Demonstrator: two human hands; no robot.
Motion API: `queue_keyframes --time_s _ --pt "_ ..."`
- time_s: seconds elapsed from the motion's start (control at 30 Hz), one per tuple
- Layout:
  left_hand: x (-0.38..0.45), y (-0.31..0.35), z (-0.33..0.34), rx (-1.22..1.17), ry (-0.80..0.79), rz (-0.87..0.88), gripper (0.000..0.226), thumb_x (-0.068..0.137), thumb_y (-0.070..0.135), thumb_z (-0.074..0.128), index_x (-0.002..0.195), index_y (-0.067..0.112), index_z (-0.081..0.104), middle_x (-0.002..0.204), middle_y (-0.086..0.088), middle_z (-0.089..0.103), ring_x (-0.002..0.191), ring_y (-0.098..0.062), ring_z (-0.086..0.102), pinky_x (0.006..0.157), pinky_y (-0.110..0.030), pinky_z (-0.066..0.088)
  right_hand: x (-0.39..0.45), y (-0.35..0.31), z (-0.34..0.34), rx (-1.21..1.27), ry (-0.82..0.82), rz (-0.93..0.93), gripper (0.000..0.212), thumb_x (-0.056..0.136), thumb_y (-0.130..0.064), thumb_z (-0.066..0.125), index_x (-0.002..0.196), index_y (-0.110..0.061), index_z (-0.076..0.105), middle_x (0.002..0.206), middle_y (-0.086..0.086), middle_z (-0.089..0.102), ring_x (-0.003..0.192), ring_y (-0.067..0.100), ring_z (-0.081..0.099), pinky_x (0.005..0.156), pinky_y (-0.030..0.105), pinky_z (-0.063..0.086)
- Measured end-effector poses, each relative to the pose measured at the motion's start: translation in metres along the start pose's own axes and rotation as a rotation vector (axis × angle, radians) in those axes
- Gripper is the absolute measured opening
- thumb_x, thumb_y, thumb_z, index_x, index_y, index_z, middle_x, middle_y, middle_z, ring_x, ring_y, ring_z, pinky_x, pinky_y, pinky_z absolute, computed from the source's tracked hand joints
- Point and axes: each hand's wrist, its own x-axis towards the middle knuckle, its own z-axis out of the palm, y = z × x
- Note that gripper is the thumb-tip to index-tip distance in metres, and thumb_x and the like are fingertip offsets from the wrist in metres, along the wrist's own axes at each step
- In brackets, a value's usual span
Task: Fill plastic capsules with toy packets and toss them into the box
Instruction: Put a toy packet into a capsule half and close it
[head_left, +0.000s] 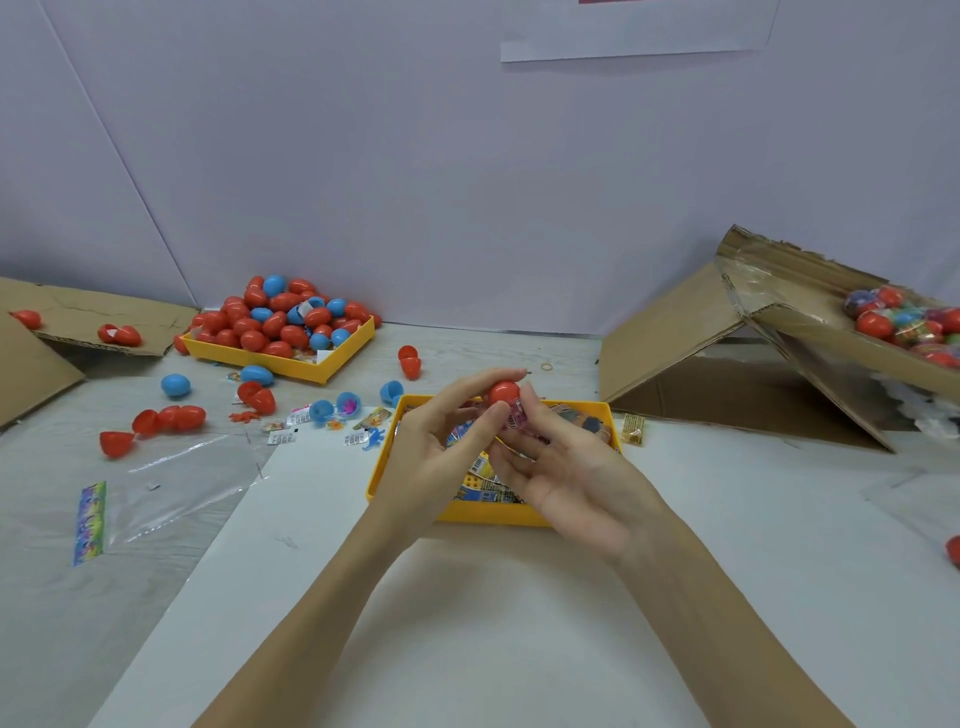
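Observation:
Above the near yellow tray (488, 514) of toy packets, my left hand (441, 441) grips a red capsule (504, 391) between thumb and fingertips. My right hand (566, 467) pinches a pinkish toy packet (517, 418) just under the capsule. The two hands touch at the fingertips. The cardboard box (810, 322) stands tilted at the right, with filled capsules (909, 325) in its plastic liner. A second yellow tray (311, 366) at the back left holds a heap of red and blue capsules (283, 317).
Loose red and blue capsule halves (171, 418) and small packets (283, 436) lie scattered left of the near tray. A clear plastic bag (171, 483) lies at the left. Flat cardboard (93, 322) sits at the far left. A gold packet (632, 428) lies right of the tray.

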Motion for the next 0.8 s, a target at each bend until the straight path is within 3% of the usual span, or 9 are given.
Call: queue_keyframes --time_s 0.2,0.37,0.8 --pt "0.0002 0.0001 0.0026 -0.078 -0.026 -0.004 0.029 0.104 0.018 0.054 0.131 0.018 0.067 0.130 0.003 0.070 0.126 -0.015 0.062 0.097 -0.020 0.050 0.0003 0.0034 0.0035 0.065 0.012 0.028 0.019 0.087 -0.027 0.074 0.080 -0.011 0.083 0.099 0.011 0.075 0.088 0.017 0.074 0.081 0.026 0.062" --pt "0.0010 -0.0013 0.0010 -0.136 -0.048 -0.025 0.030 0.105 0.021 0.054 0.131 0.019 0.067 0.131 0.002 0.070 0.126 -0.016 0.062 0.096 -0.019 0.051 0.0003 0.0065 0.0063 0.084 0.035 0.018 0.019 0.086 -0.028 0.076 0.085 -0.010 0.083 0.106 0.014 0.073 0.088 0.021 0.075 0.080 0.027 0.062" --pt "0.0015 -0.0042 0.0022 -0.200 -0.038 -0.063 0.031 0.104 0.018 0.054 0.129 0.026 0.070 0.129 0.002 0.071 0.128 -0.014 0.061 0.100 -0.020 0.049 0.0007 0.0080 0.0053 0.016 0.052 -0.025 0.021 0.082 -0.032 0.079 0.090 -0.013 0.083 0.099 0.010 0.075 0.087 0.021 0.074 0.069 0.024 0.059"
